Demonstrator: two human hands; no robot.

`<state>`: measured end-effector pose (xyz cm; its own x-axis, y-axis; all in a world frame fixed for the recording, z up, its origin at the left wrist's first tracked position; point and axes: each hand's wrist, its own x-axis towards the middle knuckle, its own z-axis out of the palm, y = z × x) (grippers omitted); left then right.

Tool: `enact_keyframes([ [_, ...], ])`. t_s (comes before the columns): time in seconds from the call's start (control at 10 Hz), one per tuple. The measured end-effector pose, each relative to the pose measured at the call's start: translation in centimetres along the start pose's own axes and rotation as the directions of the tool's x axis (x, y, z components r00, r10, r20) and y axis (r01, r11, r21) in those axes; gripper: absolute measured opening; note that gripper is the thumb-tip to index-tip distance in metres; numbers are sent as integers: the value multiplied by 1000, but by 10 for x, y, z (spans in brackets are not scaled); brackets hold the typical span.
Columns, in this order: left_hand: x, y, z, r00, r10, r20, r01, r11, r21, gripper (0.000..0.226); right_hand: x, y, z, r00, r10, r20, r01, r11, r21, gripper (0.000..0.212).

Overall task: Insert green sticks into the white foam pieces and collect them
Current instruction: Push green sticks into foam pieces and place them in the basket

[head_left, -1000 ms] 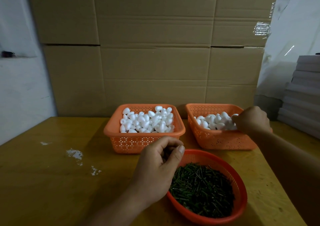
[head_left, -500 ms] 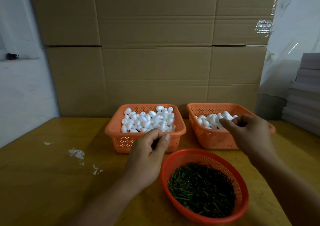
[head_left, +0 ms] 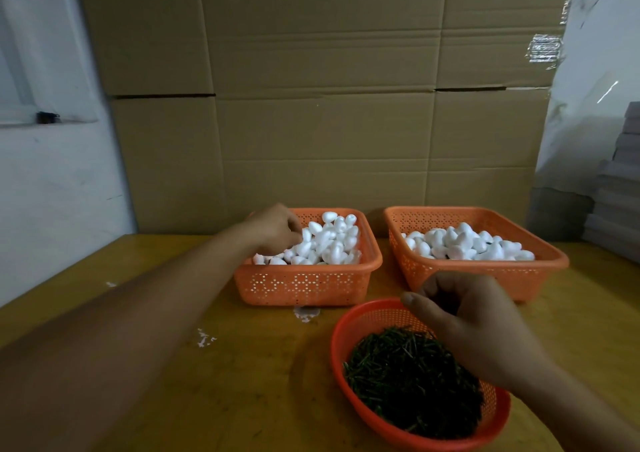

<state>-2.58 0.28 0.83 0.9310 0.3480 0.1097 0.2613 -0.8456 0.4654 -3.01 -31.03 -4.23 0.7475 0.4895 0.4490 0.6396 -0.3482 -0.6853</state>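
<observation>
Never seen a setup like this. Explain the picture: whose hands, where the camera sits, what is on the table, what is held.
There is no machine here: a person works bare-handed, and the camera is worn on their head, looking down. On the yellow table stand two orange baskets of white foam pieces, the left basket and the right basket, and a round red basket of green sticks. The left hand reaches into the left basket's foam. The right hand hovers curled above the sticks; whether either hand holds anything is hidden.

Bare tabletop [head_left: 173, 365] at left, cardboard wall [head_left: 322, 122] blocking behind baskets [head_left: 304, 285]
</observation>
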Motion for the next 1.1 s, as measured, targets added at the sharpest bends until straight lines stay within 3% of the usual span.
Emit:
enact_keyframes([
  [0.1, 10, -1, -2, 975, -90, 201, 59, 986, 153, 20, -3, -3, 5, 999, -18, 33, 18, 1000, -11, 25],
  [0.3, 14, -4, 8, 915, -208, 346, 12, 871, 492, 47, -5, -5, 9, 996, -13, 89, 19, 998, -67, 22],
  [0.9, 33, -14, 31, 920, -134, 368, -35, 907, 419, 36, -7, -4, 12, 992, -26, 122, 44, 989, -140, 19],
  [1.1, 30, -11, 32, 953, -91, 287, -48, 895, 443, 34, -7, -3, 12, 992, -26, 121, 47, 985, -167, 17],
])
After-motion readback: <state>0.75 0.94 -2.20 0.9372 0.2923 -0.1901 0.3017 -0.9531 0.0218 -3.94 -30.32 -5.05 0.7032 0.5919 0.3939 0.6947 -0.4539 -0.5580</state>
